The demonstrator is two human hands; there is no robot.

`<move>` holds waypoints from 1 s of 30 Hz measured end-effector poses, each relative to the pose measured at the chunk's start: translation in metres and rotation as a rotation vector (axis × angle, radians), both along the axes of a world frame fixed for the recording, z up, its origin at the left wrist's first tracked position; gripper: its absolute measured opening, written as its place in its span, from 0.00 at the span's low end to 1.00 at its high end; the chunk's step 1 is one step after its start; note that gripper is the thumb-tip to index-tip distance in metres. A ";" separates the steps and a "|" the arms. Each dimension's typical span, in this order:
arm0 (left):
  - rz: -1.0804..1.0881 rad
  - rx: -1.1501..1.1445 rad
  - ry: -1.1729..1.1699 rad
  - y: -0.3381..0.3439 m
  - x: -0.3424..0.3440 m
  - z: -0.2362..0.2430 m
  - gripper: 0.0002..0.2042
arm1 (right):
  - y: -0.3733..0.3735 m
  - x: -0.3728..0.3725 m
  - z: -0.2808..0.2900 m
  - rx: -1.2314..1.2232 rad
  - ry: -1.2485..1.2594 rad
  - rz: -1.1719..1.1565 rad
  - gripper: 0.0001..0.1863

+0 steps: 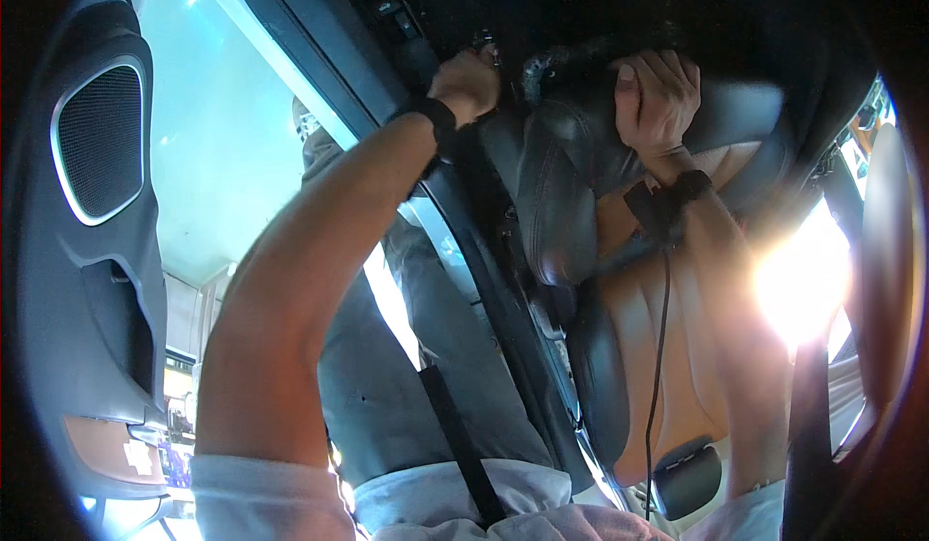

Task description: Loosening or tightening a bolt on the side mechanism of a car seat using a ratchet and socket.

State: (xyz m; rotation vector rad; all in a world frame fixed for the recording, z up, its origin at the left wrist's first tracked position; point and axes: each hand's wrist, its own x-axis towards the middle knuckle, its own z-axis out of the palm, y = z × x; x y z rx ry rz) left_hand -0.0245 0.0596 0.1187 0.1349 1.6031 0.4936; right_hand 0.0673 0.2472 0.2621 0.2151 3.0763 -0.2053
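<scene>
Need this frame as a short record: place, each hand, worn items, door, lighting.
place: car interior, door open
left_hand: left hand at a small dark part near the sill; grip unclear
right_hand: right hand over the black part of a black-and-tan seat, fingers curled; grip unclear
worn: black band on each wrist; black cable runs down from the right one
door: door panel with speaker grille, at left
lighting: strong glare at right

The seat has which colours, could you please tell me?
The seat is tan and black, seen best in the head view.
</scene>
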 end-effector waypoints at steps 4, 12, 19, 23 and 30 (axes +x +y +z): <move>0.031 0.041 -0.053 0.013 -0.020 0.021 0.25 | -0.003 -0.008 -0.004 -0.030 0.054 -0.011 0.09; -0.227 0.207 0.304 0.039 -0.036 -0.013 0.25 | 0.000 -0.005 -0.002 -0.035 0.065 0.003 0.09; -0.763 0.580 0.397 0.023 -0.069 -0.024 0.22 | -0.003 -0.007 -0.004 -0.039 0.076 0.006 0.11; -0.467 0.306 0.387 0.018 -0.042 -0.024 0.20 | -0.004 -0.007 -0.008 -0.044 0.094 0.023 0.11; -0.436 0.271 0.418 0.033 -0.023 -0.009 0.18 | -0.006 -0.004 -0.010 -0.038 0.084 0.023 0.11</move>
